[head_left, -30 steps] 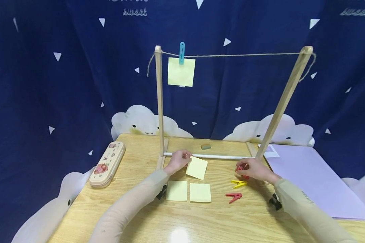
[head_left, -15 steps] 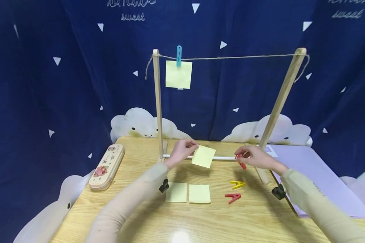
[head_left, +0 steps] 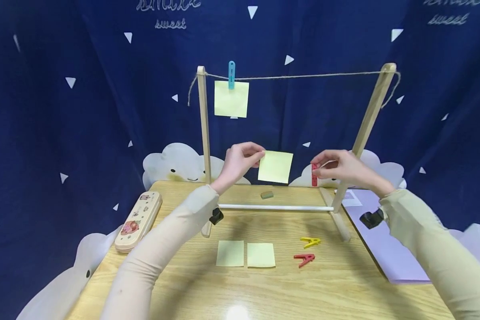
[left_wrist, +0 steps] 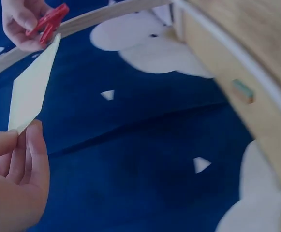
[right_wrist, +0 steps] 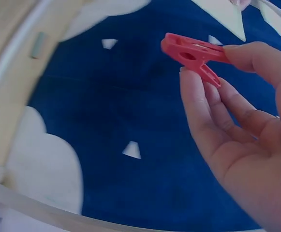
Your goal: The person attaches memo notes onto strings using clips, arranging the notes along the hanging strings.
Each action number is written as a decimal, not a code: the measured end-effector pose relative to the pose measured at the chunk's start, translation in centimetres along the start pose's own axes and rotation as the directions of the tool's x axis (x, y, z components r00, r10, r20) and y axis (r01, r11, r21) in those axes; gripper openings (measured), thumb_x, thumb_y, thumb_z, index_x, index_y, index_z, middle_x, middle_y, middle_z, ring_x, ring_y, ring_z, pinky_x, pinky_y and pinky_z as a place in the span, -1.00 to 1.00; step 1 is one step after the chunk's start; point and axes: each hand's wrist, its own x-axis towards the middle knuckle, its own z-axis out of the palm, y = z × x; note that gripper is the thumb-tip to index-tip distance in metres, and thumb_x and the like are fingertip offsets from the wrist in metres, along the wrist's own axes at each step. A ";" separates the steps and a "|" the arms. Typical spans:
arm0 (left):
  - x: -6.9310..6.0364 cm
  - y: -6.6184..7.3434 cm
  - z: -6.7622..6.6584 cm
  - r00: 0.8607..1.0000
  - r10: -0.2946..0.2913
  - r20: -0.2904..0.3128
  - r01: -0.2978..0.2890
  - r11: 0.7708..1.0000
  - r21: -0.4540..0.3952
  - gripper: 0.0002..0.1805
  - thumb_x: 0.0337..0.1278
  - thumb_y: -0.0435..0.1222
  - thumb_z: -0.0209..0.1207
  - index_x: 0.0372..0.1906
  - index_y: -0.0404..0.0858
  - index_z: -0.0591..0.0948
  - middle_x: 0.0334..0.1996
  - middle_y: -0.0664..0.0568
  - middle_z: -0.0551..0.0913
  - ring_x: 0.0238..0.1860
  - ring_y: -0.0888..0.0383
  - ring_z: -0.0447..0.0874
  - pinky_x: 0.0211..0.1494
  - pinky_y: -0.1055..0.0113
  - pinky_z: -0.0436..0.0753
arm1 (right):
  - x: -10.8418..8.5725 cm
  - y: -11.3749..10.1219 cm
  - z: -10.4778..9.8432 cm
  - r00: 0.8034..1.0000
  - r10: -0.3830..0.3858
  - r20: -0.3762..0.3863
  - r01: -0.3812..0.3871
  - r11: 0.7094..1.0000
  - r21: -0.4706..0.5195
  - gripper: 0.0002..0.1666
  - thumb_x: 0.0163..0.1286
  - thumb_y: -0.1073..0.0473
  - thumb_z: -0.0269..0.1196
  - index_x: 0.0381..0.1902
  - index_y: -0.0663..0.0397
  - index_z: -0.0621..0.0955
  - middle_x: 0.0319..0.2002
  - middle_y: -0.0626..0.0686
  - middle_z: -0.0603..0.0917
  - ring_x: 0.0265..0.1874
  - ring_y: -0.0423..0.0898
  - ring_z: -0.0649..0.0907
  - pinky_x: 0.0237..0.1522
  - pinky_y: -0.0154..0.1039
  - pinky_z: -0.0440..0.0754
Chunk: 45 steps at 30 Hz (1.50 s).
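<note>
My left hand pinches a pale yellow sticky note by its left edge, in the air between the posts of a wooden frame. To its right, level with the note, my right hand holds a red clothespin between thumb and fingers. The right wrist view shows that clothespin with its handles between the fingertips. Above both hands a string runs from post to post. One sticky note hangs near its left end under a blue clothespin.
Two sticky notes lie on the table beside a yellow clothespin and another red clothespin. A pencil case is at the left, a purple folder at the right. Behind the frame's white bar lies a small greenish block.
Both hands have risen from the table toward the string. The left lifted the sticky note, and the right raised the red clothespin, which now hangs upright in the head view.
</note>
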 end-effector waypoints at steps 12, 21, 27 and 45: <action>2.7 7.1 -2.9 0.970 0.164 -0.178 -0.173 0.984 -0.040 -0.85 0.24 -0.32 0.29 -0.17 -0.32 0.73 -0.24 -0.16 0.81 -0.37 0.16 0.76 -0.18 0.41 0.75 | 1.7 -5.5 -6.2 0.975 -0.091 -0.202 0.123 0.980 0.154 -0.55 0.33 0.12 0.36 0.14 0.09 0.59 -0.23 -0.27 0.75 -0.25 -0.34 0.74 -0.11 -0.60 0.64; 5.4 8.9 -4.0 0.949 0.126 -0.290 -0.140 0.990 -0.028 -0.81 0.22 -0.28 0.31 -0.15 -0.30 0.77 -0.17 -0.12 0.81 -0.20 0.09 0.83 -0.10 0.45 0.73 | 3.3 -11.1 -8.5 0.935 -0.163 -0.315 0.220 0.963 0.155 -0.55 0.29 0.16 0.38 0.13 0.05 0.60 -0.18 -0.26 0.73 -0.20 -0.35 0.71 -0.08 -0.66 0.59; 6.3 8.9 -4.1 0.939 0.088 -0.331 -0.099 0.995 -0.017 -0.81 0.22 -0.27 0.31 -0.17 -0.30 0.77 -0.18 -0.12 0.82 -0.21 0.10 0.82 -0.10 0.47 0.72 | 5.4 -13.6 -9.8 0.920 -0.185 -0.345 0.238 0.964 0.120 -0.55 0.31 0.13 0.37 0.15 0.01 0.59 -0.13 -0.23 0.68 -0.15 -0.30 0.68 0.03 -0.63 0.57; 6.5 9.4 -3.9 0.944 0.091 -0.317 -0.076 0.995 0.061 -0.81 0.23 -0.26 0.31 -0.16 -0.28 0.77 -0.20 -0.10 0.82 -0.22 0.07 0.82 -0.15 0.44 0.73 | 10.9 -16.7 -10.2 0.905 -0.218 -0.365 0.255 0.965 0.056 -0.55 0.30 0.10 0.38 0.11 0.10 0.65 -0.25 -0.24 0.68 -0.22 -0.33 0.71 0.01 -0.53 0.64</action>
